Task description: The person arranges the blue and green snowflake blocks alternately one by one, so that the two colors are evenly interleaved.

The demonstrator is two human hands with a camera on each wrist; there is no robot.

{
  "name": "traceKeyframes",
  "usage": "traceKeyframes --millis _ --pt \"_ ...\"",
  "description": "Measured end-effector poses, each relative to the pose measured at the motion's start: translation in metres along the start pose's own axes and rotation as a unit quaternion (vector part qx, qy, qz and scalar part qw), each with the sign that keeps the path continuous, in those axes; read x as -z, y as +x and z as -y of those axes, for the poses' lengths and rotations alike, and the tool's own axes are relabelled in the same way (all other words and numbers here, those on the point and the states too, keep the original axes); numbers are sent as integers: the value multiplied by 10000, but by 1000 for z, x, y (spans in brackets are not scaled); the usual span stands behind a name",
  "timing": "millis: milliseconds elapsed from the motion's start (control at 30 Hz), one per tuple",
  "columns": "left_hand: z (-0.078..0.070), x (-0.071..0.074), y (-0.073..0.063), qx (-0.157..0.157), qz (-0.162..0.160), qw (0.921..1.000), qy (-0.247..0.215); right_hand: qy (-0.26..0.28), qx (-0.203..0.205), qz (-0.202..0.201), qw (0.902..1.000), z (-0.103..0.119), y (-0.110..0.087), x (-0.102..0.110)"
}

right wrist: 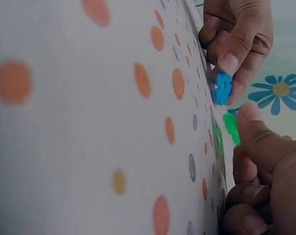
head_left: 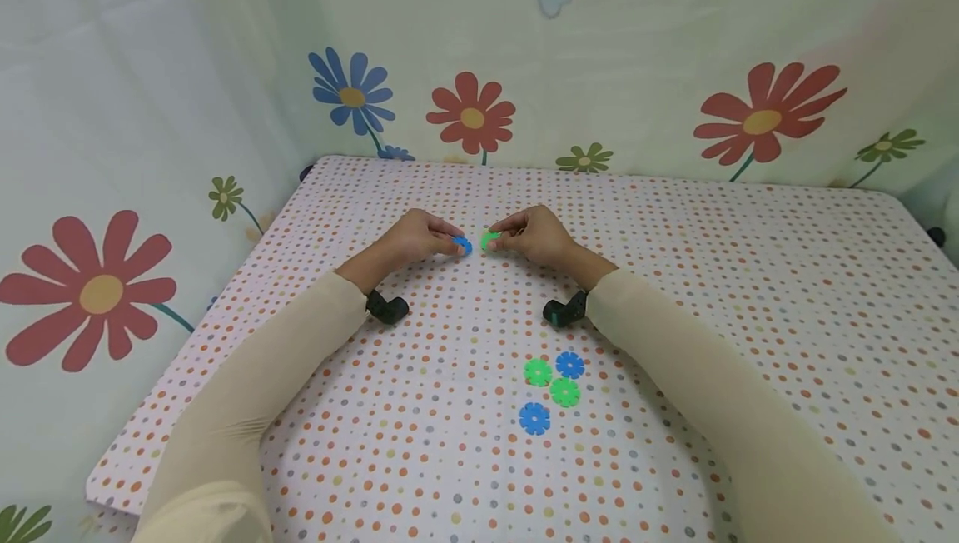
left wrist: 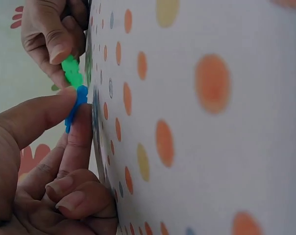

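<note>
At the far middle of the tabletop (head_left: 674,226), the left hand (head_left: 419,239) pinched a blue snowflake disc (head_left: 462,245) between thumb and forefinger, its grip clamped on the piece's rim. The right hand (head_left: 535,236) pinched a green snowflake disc (head_left: 489,239) the same way. The two discs stood on edge just beside each other, edges facing, seemingly so their slots could line up; whether they touched could not be told. Nearer, four loose discs lay flat in a cluster: a green disc (head_left: 537,372), a blue disc (head_left: 570,365), another green (head_left: 565,392) and another blue (head_left: 534,418). No container showed.
</note>
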State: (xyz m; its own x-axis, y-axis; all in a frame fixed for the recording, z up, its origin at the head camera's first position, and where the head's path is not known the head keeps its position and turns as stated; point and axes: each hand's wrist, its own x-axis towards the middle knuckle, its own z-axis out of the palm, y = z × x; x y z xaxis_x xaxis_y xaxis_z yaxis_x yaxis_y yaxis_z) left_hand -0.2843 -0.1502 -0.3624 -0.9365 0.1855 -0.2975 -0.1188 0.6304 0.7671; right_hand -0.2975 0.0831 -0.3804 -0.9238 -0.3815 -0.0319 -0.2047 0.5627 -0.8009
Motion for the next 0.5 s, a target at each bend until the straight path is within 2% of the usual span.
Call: traceKeyframes --millis 167,333,500 --pt "-1 -2 2 -60 13 9997 250 -423 74 33 9991 -1 0 -1" --pt "-1 -4 0 -164 -56 9984 539 -601 136 103 9980 2 -2 -2" --pt "-2 -5 -1 -350 -127 9955 873 -854 376 67 9956 4 -4 -1"
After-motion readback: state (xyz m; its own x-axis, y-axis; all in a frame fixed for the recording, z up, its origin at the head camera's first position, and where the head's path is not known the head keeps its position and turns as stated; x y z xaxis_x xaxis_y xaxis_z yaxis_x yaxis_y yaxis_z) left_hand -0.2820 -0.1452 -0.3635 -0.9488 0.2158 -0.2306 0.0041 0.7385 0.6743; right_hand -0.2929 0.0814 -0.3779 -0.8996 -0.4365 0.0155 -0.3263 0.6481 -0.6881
